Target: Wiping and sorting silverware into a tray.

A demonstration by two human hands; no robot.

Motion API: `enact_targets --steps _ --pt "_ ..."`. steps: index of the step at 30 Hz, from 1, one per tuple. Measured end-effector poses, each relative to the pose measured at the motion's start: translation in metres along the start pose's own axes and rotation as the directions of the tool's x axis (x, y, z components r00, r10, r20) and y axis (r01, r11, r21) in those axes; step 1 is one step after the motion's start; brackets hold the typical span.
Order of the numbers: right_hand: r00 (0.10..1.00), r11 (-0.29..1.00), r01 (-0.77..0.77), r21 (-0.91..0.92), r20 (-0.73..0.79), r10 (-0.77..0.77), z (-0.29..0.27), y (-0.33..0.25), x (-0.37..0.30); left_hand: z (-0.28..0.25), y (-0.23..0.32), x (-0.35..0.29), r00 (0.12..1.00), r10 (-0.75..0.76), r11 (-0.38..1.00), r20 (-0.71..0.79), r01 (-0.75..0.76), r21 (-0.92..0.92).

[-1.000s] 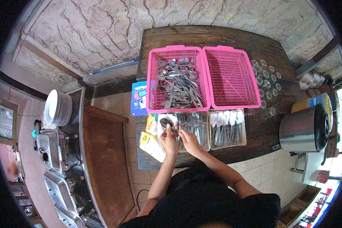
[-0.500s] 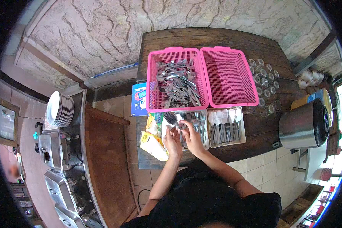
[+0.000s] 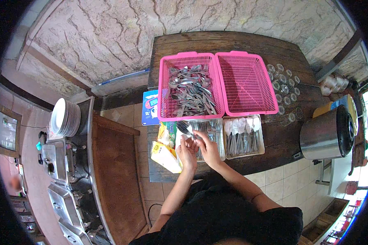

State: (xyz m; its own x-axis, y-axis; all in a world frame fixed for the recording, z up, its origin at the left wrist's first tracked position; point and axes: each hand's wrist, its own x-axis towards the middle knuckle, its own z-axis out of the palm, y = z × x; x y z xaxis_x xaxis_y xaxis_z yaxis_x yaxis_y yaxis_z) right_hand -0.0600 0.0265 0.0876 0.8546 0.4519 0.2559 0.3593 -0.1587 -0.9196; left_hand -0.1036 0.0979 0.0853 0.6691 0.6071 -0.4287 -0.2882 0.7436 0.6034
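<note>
Both hands are together over a white basket [image 3: 222, 143] of loose cutlery at the table's near edge. Fingers of my left hand [image 3: 187, 155] are closed round the handles of a fork [image 3: 182, 126] and perhaps a second utensil behind it. A white paper napkin [image 3: 189, 130] lies against the fork, below its tines. Closed at the handles too, my right hand [image 3: 209, 152] pinches the napkin and cutlery from the right side. The fingertips overlap, so the exact fold is hidden. Just right, a white basket [image 3: 260, 151] holds cutlery bundles [image 3: 243, 141] with napkins round their upper ends.
Behind stand a pink basket [image 3: 162, 87] heaped with spoons and forks and another pink basket [image 3: 247, 83]. Several glasses [image 3: 284, 85] and a large metal pot [image 3: 323, 136] are to the right. At left lie a yellow-white pack [image 3: 165, 157] and a blue box [image 3: 150, 108].
My right hand's fingers have shifted slightly along the napkin and handles. The fork has turned a little; both hands stay in nearly the same place.
</note>
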Motion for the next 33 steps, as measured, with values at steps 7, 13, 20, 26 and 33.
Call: enact_targets --steps 7,13,20,26,33 --pt "0.999 0.999 0.003 -0.045 0.054 -0.001 -0.002 0.002 -0.002 0.007 0.001 -0.001 0.996 0.064 0.98 0.063 -0.074 0.185" --pt "0.988 0.998 -0.046 -0.049 0.144 0.052 -0.005 -0.001 -0.004 -0.002 -0.001 0.013 0.986 0.144 0.946 -0.085 -0.112 0.304" --pt "0.967 0.964 -0.222 0.148 0.163 0.198 -0.013 -0.002 -0.001 -0.004 -0.006 0.011 0.99 0.095 0.916 -0.1 -0.047 0.398" --pt "0.968 0.961 -0.24 0.134 0.113 0.226 -0.011 0.002 0.008 0.013 -0.006 -0.002 0.985 0.13 0.895 -0.111 -0.069 0.44" --pt "0.992 0.991 -0.11 0.075 0.068 0.105 -0.037 -0.005 0.022 -0.018 0.01 0.013 1.0 -0.024 0.998 -0.017 0.025 0.054"
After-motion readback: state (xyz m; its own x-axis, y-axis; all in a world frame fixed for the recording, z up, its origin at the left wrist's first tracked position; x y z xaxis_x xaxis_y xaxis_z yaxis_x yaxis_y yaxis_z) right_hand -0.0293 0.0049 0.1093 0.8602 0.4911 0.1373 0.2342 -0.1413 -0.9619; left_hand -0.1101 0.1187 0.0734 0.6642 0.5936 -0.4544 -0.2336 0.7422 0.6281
